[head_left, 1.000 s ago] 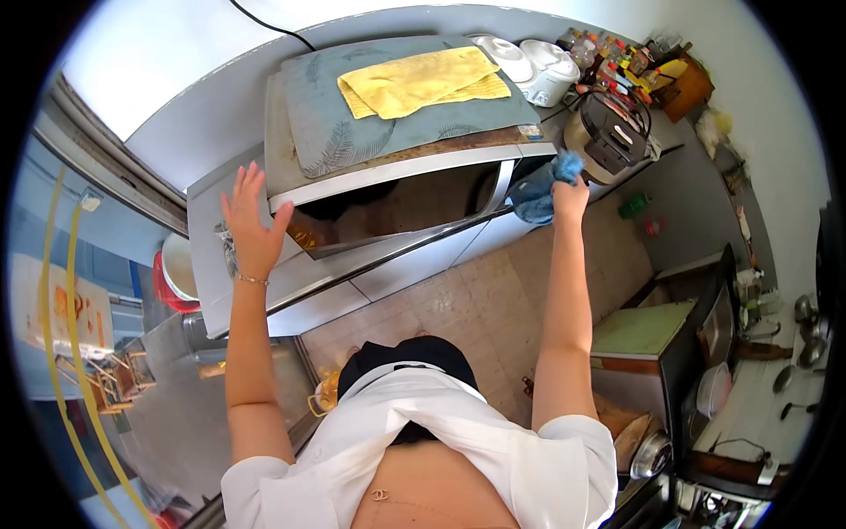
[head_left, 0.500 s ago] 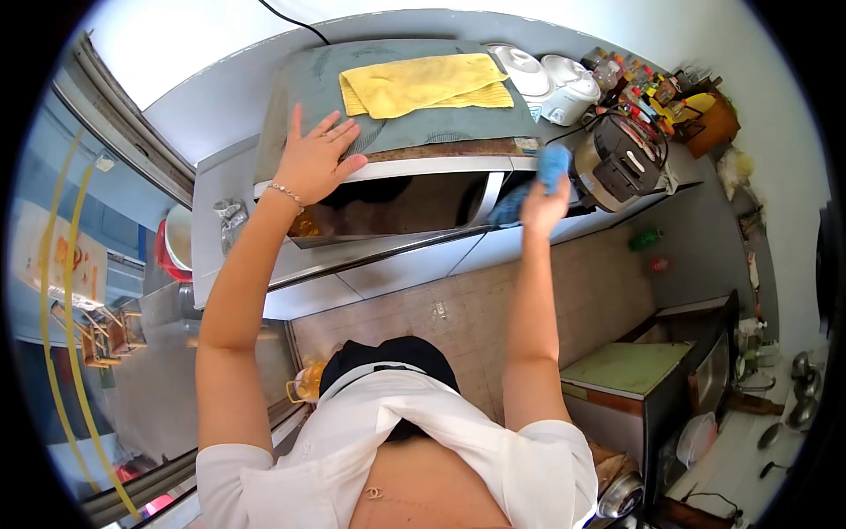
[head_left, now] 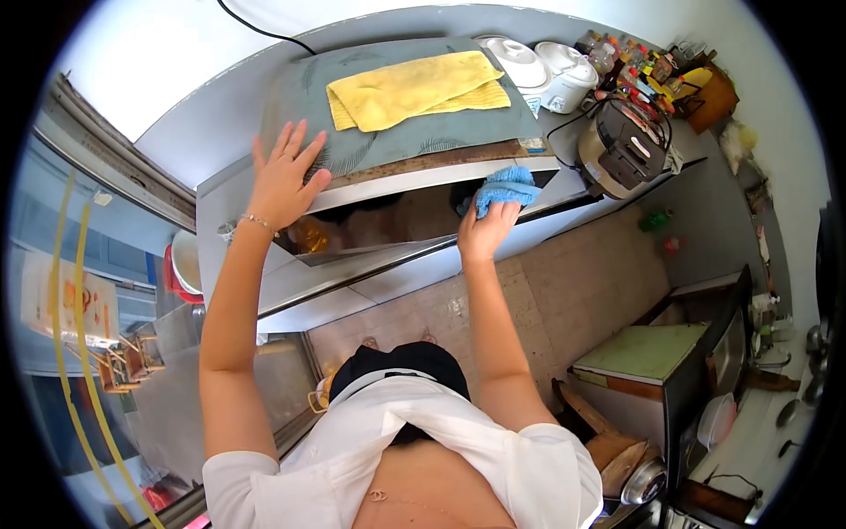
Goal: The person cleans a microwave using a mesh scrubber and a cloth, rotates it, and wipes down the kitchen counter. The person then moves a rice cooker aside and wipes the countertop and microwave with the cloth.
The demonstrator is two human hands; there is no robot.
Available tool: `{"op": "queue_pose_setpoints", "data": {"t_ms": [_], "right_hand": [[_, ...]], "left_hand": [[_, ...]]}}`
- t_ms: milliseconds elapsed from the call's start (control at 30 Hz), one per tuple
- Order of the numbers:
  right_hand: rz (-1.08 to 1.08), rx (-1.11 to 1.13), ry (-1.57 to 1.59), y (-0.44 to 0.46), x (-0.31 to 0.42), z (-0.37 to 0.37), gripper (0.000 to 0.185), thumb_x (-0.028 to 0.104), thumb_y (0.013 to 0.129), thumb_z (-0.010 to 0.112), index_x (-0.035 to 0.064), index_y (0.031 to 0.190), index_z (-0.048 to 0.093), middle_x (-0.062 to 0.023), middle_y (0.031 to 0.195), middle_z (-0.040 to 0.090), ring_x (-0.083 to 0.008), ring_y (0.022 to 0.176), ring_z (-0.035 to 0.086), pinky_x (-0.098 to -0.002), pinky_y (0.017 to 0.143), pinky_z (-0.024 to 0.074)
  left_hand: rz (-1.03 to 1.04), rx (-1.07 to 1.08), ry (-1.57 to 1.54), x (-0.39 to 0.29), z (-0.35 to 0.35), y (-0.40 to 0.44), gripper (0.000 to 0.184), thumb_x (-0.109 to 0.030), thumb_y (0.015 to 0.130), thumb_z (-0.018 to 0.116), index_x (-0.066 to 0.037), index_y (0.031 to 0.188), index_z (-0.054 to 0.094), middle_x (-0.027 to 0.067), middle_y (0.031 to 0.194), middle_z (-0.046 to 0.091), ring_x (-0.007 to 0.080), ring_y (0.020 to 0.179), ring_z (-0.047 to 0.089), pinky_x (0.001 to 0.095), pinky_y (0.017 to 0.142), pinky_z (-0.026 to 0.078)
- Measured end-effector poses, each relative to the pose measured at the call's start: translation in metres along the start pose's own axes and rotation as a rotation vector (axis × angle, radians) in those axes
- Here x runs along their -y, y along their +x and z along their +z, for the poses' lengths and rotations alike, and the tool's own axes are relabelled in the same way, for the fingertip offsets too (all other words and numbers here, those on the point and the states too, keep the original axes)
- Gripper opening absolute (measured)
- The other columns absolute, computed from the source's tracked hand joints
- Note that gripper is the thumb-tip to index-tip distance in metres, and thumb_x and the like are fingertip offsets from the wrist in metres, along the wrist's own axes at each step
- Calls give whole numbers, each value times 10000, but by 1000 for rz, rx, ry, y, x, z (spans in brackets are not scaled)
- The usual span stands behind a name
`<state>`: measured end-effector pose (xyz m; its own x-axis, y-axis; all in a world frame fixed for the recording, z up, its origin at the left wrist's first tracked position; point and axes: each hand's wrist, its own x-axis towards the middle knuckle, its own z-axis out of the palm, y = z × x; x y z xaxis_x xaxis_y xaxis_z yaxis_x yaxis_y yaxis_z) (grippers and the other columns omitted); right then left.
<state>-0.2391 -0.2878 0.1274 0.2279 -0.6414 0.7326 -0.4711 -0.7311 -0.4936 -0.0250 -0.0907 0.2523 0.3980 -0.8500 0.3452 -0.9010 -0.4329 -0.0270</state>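
A microwave (head_left: 401, 216) with a dark, glossy front stands on the counter, with a grey-green leaf-patterned cover (head_left: 291, 88) over its top. On that cover lies a folded yellow towel (head_left: 414, 88). My left hand (head_left: 286, 181) rests with fingers spread on the top left front corner of the microwave. Gripped in my right hand (head_left: 489, 234) is a bunched blue cloth (head_left: 509, 187), pressed against the right part of the microwave's front. The hand and cloth hide the area around the door handle.
Right of the microwave are two white lidded cookers (head_left: 564, 75), a dark-topped electric cooker (head_left: 624, 148) with its cord, and several bottles (head_left: 630, 66). A red basin (head_left: 172, 273) is at the left. A green-topped cabinet (head_left: 643, 360) stands lower right.
My right hand has moved the blue cloth leftward, from beside the microwave's right end to over its handle area. My left hand has shifted slightly left along the top, still spread.
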Motion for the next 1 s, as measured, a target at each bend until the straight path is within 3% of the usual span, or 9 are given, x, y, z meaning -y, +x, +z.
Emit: {"op": "queue_pose_setpoints", "data": {"t_ms": [133,333,400,500,633,733,900,1000], "right_hand": [[111,-62,56,-28,-5,5,278,43,623,610,14,894,556,-201,901,488,-417,940,433,-502,871,304],[42,-115,-14,-3,10,-9,331,6,637,589,39,964,549,-190,1012,504,-390,978,442,-461,809,329],[98,-81,-28,3,17,-13,296,-4,636,584,41,927,559,-181,1008,514,-386,969,458,-459,800,339],[15,-177,23,-17,8,-5,255,-13,633,578,42,881,568,-167,988,525,-375,938,479,-447,784,355],[11,-155,63,-29,5,-8,308,-57,607,566,18,906,565,-188,973,523,-396,936,474,-445,830,358],[-20,-185,-18,3,20,-13,236,-13,631,579,49,858,557,-161,929,510,-369,897,478,-447,738,363],[41,-195,-9,-32,-4,11,331,-40,616,548,30,939,566,-186,992,515,-388,927,471,-447,809,364],[253,-215,79,-91,-38,39,325,-58,635,518,3,950,574,-209,1012,524,-409,934,485,-439,843,383]], "left_hand": [[21,-97,-20,0,1,-5,569,-510,854,402,-201,1332,381,151,1411,276,329,1318,204,603,1015,20],[111,-198,-103,-1,-1,-6,634,-561,823,412,-187,1335,378,153,1410,278,344,1311,211,619,1006,23],[115,-186,-114,-2,-3,-8,643,-571,819,411,-188,1335,378,155,1408,280,349,1310,210,619,1005,26],[110,-207,-104,-2,-3,-5,652,-578,815,411,-188,1336,378,158,1408,280,351,1311,206,619,1004,29],[122,-231,-123,0,-1,-6,661,-584,813,409,-185,1339,374,160,1406,282,352,1312,203,617,1003,30],[128,-238,-146,1,0,-6,666,-591,814,402,-185,1341,372,161,1404,286,356,1312,203,617,1002,30],[126,-255,-181,1,-1,-3,669,-592,816,398,-179,1341,371,158,1410,273,357,1315,193,624,997,29],[122,-258,-179,3,0,-5,667,-586,817,403,-175,1341,371,155,1412,272,357,1315,192,628,994,27]]}}
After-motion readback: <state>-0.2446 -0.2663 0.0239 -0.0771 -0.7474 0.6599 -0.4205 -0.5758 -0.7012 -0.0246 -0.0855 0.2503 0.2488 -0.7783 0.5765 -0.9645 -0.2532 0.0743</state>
